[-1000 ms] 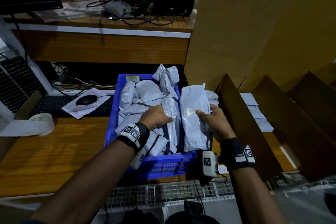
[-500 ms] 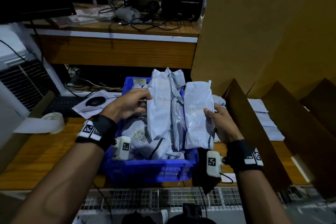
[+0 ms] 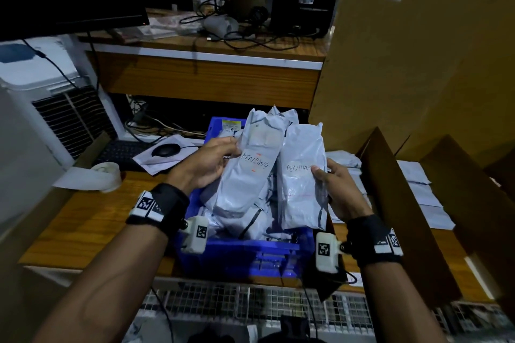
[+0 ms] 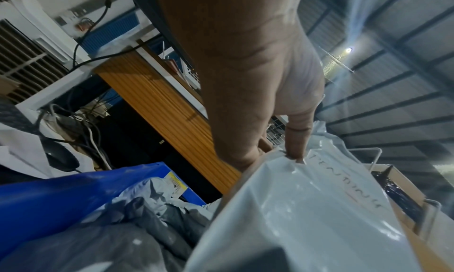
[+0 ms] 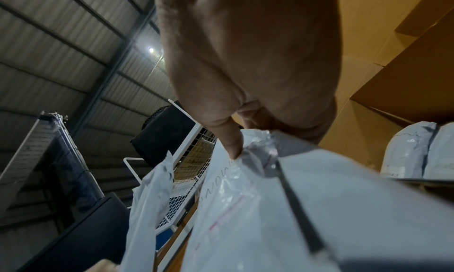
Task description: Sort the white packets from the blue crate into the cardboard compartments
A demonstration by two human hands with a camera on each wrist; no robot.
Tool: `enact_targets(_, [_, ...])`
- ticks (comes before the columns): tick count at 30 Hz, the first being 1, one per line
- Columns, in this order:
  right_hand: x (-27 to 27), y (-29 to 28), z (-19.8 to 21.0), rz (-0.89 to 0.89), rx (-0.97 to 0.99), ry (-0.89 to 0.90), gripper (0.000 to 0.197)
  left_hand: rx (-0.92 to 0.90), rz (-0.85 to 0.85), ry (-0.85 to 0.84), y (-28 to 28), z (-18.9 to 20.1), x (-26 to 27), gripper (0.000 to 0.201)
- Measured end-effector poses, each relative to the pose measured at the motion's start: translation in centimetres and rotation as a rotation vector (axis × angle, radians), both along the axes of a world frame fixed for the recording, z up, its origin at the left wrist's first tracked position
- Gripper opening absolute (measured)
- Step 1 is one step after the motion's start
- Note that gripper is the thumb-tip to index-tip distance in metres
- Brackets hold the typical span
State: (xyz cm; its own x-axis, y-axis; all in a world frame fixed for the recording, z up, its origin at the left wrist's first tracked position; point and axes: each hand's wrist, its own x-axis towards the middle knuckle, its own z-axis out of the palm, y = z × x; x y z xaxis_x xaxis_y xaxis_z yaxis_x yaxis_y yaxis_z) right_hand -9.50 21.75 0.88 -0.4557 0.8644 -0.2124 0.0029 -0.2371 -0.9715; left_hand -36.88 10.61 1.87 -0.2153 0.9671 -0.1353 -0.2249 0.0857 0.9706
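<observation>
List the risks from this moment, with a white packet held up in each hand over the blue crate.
1. The left hand and right hand each pinch a slick white plastic packet, the left packet and the right packet, at one edge; either might slip back into the blue plastic crate.
2. Both read PENDING; the brown cardboard compartments show no labels, so missorting is possible.

Hands: two, a left hand (image 3: pixel 207 164) and a right hand (image 3: pixel 338 192). Held packets: two, one packet in the left hand (image 3: pixel 245 175) and one packet in the right hand (image 3: pixel 302 178), each marked "PENDING". Blue crate (image 3: pixel 239 256): one, holding further packets; their count cannot be determined. Cardboard dividers: two visible, a near divider (image 3: pixel 401 203) and a far divider (image 3: pixel 468 189). Computer mouse (image 3: pixel 165 150): one. Tape roll (image 3: pixel 107 177): one.
</observation>
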Motion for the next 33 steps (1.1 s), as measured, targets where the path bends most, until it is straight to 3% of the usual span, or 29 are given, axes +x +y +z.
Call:
enact_targets(9, [0.4,-1.4,1.0,-0.031,-0.029,-0.007,0.031,-0.02,0.065,-0.029,0.6,0.2,2.2,0.025])
enact_targets(13, [-0.1,-2.4,1.2,-0.068,-0.014,-0.012,0.03,-0.03,-0.051,-0.084,1.0,-0.1,4.1,0.024])
enact_targets(17, [0.2,-3.2,1.3,-0.095,0.017,-0.047,0.03,-0.051,-0.071,0.055,1.2,-0.7,5.3,0.044])
enact_targets(24, [5.2,-2.4,3.6,-0.206,0.135,-0.154,0.024,0.012,-0.12,0.022,2.3,0.0,5.1,0.04])
enact_targets(28, [9.0,-1.6,6.0,-0.265,0.288,-0.315,0.018,0.003,-0.154,0.001,3.4,-0.1,5.8,0.036])
enact_targets(33, [12.7,1.9,5.0,-0.341,0.293,-0.495,0.022,-0.065,-0.182,-0.014,4.9,-0.7,7.4,0.034])
